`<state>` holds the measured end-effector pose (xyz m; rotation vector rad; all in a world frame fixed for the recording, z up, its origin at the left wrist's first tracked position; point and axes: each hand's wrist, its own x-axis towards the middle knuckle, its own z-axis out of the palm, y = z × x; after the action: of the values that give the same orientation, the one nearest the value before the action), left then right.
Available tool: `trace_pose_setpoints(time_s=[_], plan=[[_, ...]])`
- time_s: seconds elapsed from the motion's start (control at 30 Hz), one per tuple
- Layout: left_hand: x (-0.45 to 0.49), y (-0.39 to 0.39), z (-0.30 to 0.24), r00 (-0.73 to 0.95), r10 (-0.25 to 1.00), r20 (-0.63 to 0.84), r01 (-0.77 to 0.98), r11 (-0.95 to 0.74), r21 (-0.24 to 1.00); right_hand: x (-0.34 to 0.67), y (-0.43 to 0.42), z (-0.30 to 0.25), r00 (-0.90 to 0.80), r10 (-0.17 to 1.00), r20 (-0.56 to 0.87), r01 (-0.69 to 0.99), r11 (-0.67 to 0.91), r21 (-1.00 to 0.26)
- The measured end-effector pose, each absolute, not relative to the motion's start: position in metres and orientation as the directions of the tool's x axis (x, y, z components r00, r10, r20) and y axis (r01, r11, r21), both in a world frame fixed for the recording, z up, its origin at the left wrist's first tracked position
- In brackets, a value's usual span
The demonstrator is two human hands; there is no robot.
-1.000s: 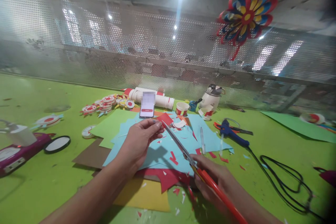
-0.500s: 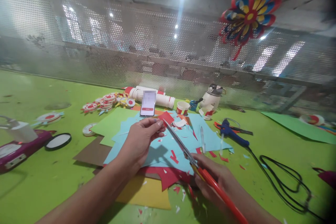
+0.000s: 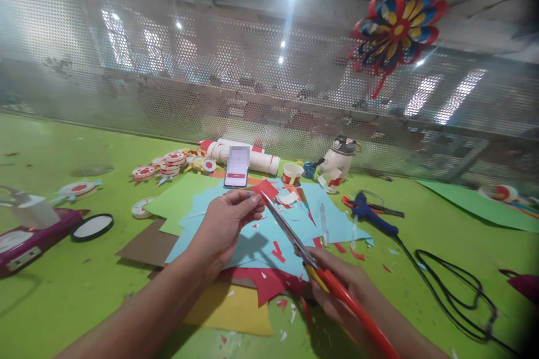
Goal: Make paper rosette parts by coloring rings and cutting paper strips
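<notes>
Between the thumb and fingers of my left hand point(image 3: 229, 224) is pinched a small piece of red paper point(image 3: 266, 188). My right hand point(image 3: 341, 286) grips a pair of scissors point(image 3: 295, 238) with red-orange handles. The blade tips reach up to the red paper, close to my left fingertips. Whether the blades are closed on the paper I cannot tell. Both hands are over a stack of light blue paper point(image 3: 252, 247), strewn with red and white scraps point(image 3: 278, 252). Dark red and yellow sheets point(image 3: 236, 308) stick out from under it.
A phone point(image 3: 236, 167) leans against white paper rolls point(image 3: 265, 161) at the back. On the right lie a blue glue gun point(image 3: 374, 216) and its black cord point(image 3: 455, 280). A purple power strip point(image 3: 40, 238) is at left, near red-and-white paper discs point(image 3: 170, 165).
Both hands keep nearly the same place, with the red paper and scissors still held. The scissors' handles look slightly more apart. The camera view has shifted a little.
</notes>
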<state>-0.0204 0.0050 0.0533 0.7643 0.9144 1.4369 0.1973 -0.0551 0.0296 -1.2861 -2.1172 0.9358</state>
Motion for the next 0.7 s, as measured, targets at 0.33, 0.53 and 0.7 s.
trace_pose_setpoints(time_s=[0.33, 0.53, 0.7], plan=[[-0.022, 0.006, 0.052, -0.056, 0.997, -0.05, -0.457, 0.019, 0.889, 0.199, -0.054, 0.016, -0.413, 0.903, 0.116, 0.549, 0.349, -0.759], [-0.021, 0.006, 0.053, -0.056, 0.997, -0.046, -0.458, 0.016, 0.889, 0.202, -0.053, 0.018, -0.439, 0.883, 0.165, 0.572, 0.416, -0.707], [-0.021, 0.006, 0.052, -0.055, 0.998, -0.041, -0.458, 0.012, 0.889, 0.202, -0.052, 0.015, -0.446, 0.868, 0.219, 0.569, 0.464, -0.679]])
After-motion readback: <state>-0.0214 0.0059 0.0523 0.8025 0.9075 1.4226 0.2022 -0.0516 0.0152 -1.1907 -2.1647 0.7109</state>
